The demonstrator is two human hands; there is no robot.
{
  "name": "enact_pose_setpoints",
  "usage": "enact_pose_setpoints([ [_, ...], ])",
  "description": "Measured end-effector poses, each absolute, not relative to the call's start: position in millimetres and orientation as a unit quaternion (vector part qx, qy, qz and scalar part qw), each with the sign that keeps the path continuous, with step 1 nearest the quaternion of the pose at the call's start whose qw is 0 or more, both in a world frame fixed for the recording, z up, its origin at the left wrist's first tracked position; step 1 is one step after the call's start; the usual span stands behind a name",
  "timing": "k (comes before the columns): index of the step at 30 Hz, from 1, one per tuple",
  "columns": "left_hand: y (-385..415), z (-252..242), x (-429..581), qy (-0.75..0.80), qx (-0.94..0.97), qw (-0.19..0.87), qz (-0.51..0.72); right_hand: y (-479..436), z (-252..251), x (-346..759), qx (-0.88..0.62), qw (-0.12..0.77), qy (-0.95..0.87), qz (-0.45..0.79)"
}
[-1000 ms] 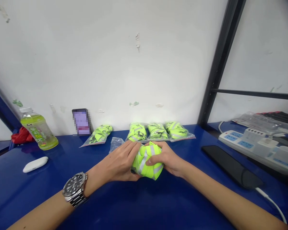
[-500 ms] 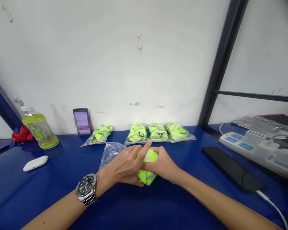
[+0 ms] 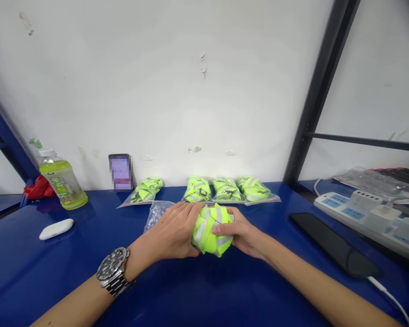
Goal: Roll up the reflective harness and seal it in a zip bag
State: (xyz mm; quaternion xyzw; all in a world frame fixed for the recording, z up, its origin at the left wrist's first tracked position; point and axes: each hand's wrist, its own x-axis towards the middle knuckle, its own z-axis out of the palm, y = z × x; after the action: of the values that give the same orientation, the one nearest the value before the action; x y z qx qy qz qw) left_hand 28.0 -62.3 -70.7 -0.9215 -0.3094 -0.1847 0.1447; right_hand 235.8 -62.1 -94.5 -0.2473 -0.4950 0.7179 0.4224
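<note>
Between my two hands is a rolled bundle of neon-yellow reflective strap [image 3: 211, 231] with silvery stripes. My left hand [image 3: 177, 229], with a watch on its wrist, presses against the bundle's left side, its fingers partly hidden behind it. My right hand [image 3: 241, 231] grips the right side, thumb across the front. A clear plastic bag [image 3: 157, 212] lies on the blue table behind my left hand. Along the wall rest similar bundles in clear zip bags: one bagged bundle [image 3: 146, 190] at left, and three more, including a middle bagged bundle [image 3: 226, 189].
At left stand a green drink bottle [image 3: 63, 181] and a white earbud case [image 3: 56, 229]. A phone [image 3: 121, 172] leans on the wall. A black phone [image 3: 334, 243] on a cable and a white power strip [image 3: 361, 213] lie at right.
The bundle has turned in my hands, showing more of its front. My left hand has shifted to its left side, and my right thumb now lies across its front.
</note>
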Motion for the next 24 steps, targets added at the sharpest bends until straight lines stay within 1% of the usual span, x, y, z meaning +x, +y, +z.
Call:
enact_pose_setpoints([
  [3, -61, -82, 29, -0.313, -0.920, 0.130, -0.199, -63, -96, 240, -0.243, 0.369, -0.495, 0.749],
  [6, -61, -91, 31, -0.295, -0.921, 0.140, -0.214, -61, -99, 240, -0.246, 0.347, -0.521, 0.740],
  [10, -61, -95, 34, -0.266, -0.916, 0.170, -0.247, -59, -105, 232, -0.224, 0.378, -0.581, 0.685],
  [17, -62, -93, 42, -0.233, -0.917, 0.200, -0.253, -64, -113, 216, -0.268, 0.474, -0.636, 0.546],
  [20, -61, -96, 42, -0.228, -0.914, 0.192, -0.276, -66, -109, 219, -0.277, 0.460, -0.666, 0.518],
  [24, -60, -99, 43, -0.233, -0.906, 0.192, -0.295, -63, -106, 229, -0.275, 0.400, -0.700, 0.524],
])
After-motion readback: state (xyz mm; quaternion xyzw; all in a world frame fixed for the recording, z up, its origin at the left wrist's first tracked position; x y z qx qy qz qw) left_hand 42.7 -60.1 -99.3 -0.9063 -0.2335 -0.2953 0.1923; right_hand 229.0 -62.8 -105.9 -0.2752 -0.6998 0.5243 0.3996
